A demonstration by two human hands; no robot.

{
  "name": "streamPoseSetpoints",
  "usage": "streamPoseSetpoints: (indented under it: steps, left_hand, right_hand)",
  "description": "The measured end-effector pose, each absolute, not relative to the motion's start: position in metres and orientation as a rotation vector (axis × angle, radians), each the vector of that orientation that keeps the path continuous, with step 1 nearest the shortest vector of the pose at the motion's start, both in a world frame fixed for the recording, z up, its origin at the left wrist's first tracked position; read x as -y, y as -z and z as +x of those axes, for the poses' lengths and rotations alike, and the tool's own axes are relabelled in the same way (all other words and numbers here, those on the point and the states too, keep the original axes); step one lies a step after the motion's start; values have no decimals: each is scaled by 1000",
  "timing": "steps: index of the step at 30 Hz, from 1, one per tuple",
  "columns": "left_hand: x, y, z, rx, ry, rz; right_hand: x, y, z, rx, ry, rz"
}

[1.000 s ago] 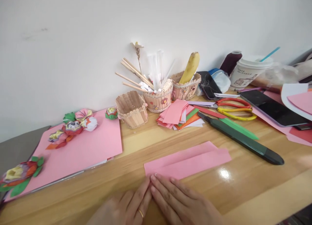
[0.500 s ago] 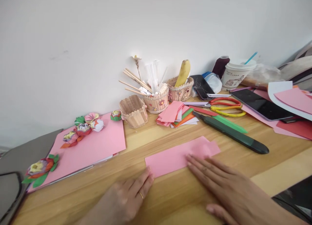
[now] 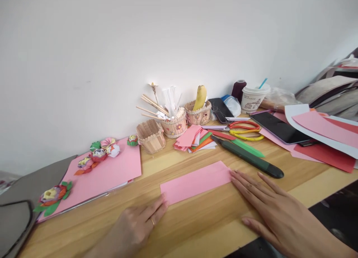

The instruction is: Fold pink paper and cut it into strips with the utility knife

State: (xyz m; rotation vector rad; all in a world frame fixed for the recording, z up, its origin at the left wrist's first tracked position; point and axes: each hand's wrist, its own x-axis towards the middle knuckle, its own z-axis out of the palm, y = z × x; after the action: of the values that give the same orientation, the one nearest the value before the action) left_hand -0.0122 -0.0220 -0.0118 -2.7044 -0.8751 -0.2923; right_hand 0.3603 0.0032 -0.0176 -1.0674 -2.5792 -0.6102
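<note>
- wooden worktop (image 3: 195, 228) against a plain white wall (image 3: 112, 45)
- left hand (image 3: 134, 228) and right hand (image 3: 268, 209) lie flat, fingers spread, at the ends of the folded pink paper (image 3: 195, 181)

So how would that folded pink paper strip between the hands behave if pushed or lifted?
The pink paper strip lies flat and thin, so it is probably very light and floppy when lifted by one end. On the glossy wooden table it would likely slide easily. Left hand and right hand rest at its ends.
</note>
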Motion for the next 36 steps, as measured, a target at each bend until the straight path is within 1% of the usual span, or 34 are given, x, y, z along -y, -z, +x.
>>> streamPoseSetpoints:
  steps: [3, 7, 10, 12, 15, 16, 18, 22, 26, 32, 36]
  left_hand:
    - [23, 14, -13, 887, 307, -2714]
    - [26, 9, -12, 861, 470, -2707]
    - [32, 1, -10, 977, 587, -2730]
    - [35, -5, -6, 1102, 697, -2724]
    - [36, -10, 5, 1321, 813, -2709]
    - [36, -10, 9, 1391, 815, -2716]
    - [36, -9, 17, 1491, 756, -2734]
    - [37, -3, 26, 1611, 611, -2804]
    - [36, -2, 27, 1718, 739, -2832]
    - [36, -2, 30, 1405, 804, -2778]
    - [35, -1, 31, 1338, 843, -2789]
  right_hand:
    - [-2, 20, 360, 2548, 656, -1060]
    - [-2, 24, 362, 2466, 689, -1029]
    - [-8, 24, 359, 2368, 640, -943]
    - [-13, 19, 348, 2307, 500, -913]
    - [-24, 5, 314, 2347, -3, -992]
    - [-27, 1, 301, 2412, -222, -1041]
    - [-35, -8, 274, 2503, -389, -1059]
    - [-48, -15, 238, 2630, -534, -1124]
    - [-51, -15, 228, 2701, -658, -1166]
    - [-53, -11, 232, 2533, -804, -1257]
    - [-76, -17, 253, 2287, -780, -1293]
